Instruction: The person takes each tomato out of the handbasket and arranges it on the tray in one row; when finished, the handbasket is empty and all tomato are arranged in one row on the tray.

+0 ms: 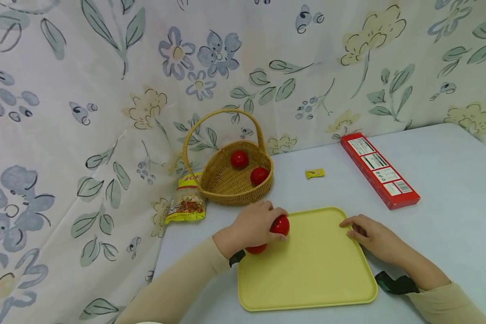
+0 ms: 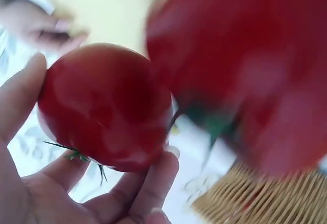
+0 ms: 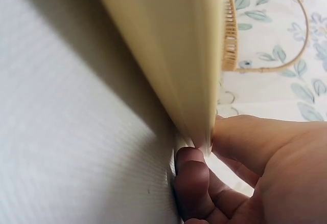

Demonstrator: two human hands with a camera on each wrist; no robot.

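My left hand holds a shiny red tomato over the left part of a yellow tray. In the left wrist view, thumb and fingers curl round that tomato, whose green stem end points down toward the palm. A second tomato is at the tray's left side, partly hidden under my left hand; it looms large and blurred close to the left wrist camera. At the tray's far right corner, my right hand grips the rim. Its fingers reach beneath the tray's edge in the right wrist view.
Behind the tray stands a wicker basket with a tall handle and two tomatoes inside. A bag of dry food leans left of it. A small yellow packet and a long red box lie toward the back right.
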